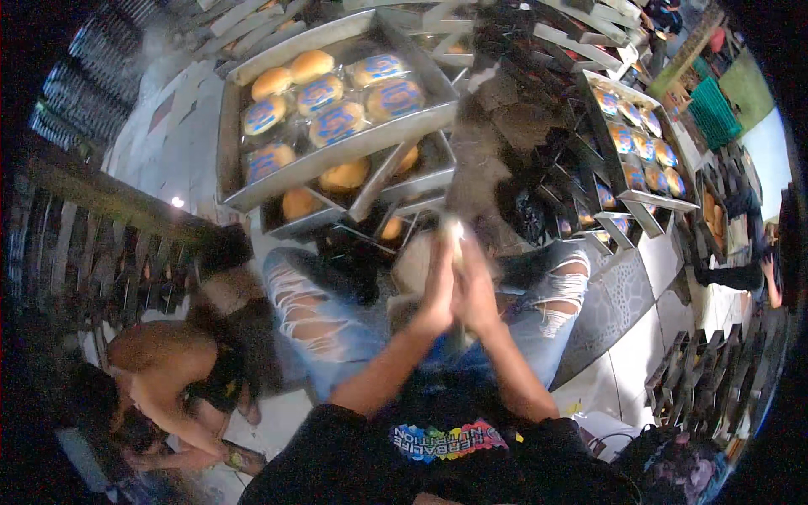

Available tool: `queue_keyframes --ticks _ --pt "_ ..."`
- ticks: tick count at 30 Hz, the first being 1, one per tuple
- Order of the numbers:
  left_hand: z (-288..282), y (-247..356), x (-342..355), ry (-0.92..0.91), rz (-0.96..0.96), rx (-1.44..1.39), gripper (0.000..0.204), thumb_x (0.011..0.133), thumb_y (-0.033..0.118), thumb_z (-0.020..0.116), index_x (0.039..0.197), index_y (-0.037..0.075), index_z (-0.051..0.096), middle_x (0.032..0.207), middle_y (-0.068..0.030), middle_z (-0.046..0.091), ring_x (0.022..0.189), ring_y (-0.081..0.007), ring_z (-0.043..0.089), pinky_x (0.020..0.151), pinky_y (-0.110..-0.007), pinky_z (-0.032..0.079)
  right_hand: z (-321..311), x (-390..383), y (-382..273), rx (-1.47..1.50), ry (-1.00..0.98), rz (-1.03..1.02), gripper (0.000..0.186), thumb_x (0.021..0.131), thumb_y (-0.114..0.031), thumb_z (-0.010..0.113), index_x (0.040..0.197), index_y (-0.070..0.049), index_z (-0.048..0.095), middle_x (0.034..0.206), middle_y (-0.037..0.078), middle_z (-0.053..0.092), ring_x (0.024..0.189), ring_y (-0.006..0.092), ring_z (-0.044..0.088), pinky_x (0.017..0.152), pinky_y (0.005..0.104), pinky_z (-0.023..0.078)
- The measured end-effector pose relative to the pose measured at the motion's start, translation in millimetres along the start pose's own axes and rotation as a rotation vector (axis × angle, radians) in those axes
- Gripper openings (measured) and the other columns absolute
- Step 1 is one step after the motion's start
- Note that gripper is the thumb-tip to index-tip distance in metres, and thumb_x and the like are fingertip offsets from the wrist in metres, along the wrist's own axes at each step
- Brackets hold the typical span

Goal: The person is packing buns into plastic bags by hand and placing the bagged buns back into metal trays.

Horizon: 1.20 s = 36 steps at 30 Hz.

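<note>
My left hand [437,285] and my right hand [475,287] are pressed palm to palm between my knees, in motion blur, with fingers closed. A pale, shiny strip [456,229] shows at their fingertips; what it is, and what else lies between the palms, I cannot make out. Beyond them, a metal tray [337,142] holds round buns, several in printed clear wrappers and a couple apparently unwrapped. It rests on other trays [407,207] with bare buns. Under my hands is a pale, blurred object [414,263].
Trays of wrapped buns [613,166] are stacked at the right. A crouching co-worker [164,353] is at lower left, another person [739,273] at far right. A green crate [713,108] stands at upper right. Stacked dark trays [692,380] line both sides.
</note>
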<state>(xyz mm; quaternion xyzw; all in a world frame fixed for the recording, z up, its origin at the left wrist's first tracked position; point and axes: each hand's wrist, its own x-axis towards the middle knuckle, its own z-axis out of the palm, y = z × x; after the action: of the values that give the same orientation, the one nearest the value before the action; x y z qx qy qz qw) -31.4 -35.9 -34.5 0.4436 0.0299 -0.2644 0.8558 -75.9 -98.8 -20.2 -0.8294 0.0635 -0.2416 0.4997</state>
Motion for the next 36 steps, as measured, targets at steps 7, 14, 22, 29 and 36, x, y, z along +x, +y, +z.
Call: queue_keyframes --ticks 7,14,22,29,36 --pt "-18 50 -1 -0.219 -0.034 -0.036 0.053 0.090 0.043 0.034 0.132 0.011 0.030 0.129 -0.0074 0.040 0.115 -0.0221 0.043 0.096 -0.039 0.036 -7 12 -46 -0.182 -0.278 -0.215 0.046 0.069 -0.002 0.059 0.113 -0.004 0.047 0.112 0.023 0.050 0.103 0.0376 0.049 0.082 0.0410 0.045" --pt "-16 56 17 -0.296 -0.244 -0.218 0.065 0.086 0.059 0.026 0.127 0.009 0.036 0.121 -0.0110 0.048 0.107 -0.0263 0.050 0.088 -0.043 0.044 -20 24 -62 -0.104 -0.499 -0.070 0.029 0.064 0.001 0.064 0.091 -0.001 0.052 0.078 0.017 0.059 0.071 0.0332 0.059 0.064 0.0371 0.047" --pt "7 79 29 -0.303 -0.222 -0.394 0.061 0.085 0.058 0.029 0.125 0.013 0.039 0.121 -0.0098 0.048 0.108 -0.0270 0.049 0.088 -0.049 0.041 -36 11 -96 0.063 -0.573 0.103 0.032 0.065 0.003 0.062 0.095 -0.002 0.051 0.077 0.016 0.058 0.071 0.0300 0.060 0.063 0.0357 0.048" --pt "36 80 5 -0.228 -0.220 -0.209 0.066 0.084 0.061 0.029 0.121 0.009 0.043 0.115 -0.0107 0.052 0.099 -0.0262 0.055 0.085 -0.042 0.046 -29 19 -71 -0.304 -0.307 -0.117 0.041 0.067 -0.004 0.062 0.100 -0.001 0.039 0.082 0.022 0.054 0.075 0.0399 0.055 0.063 0.0451 0.046" --pt "18 71 27 -0.192 -0.242 -0.323 0.063 0.085 0.059 0.028 0.120 0.009 0.044 0.116 -0.0134 0.052 0.103 -0.0280 0.053 0.088 -0.046 0.042 -82 11 -118 0.301 -0.824 -0.080 0.029 0.065 0.000 0.061 0.092 0.000 0.052 0.077 0.013 0.057 0.069 0.0273 0.058 0.065 0.0319 0.047"
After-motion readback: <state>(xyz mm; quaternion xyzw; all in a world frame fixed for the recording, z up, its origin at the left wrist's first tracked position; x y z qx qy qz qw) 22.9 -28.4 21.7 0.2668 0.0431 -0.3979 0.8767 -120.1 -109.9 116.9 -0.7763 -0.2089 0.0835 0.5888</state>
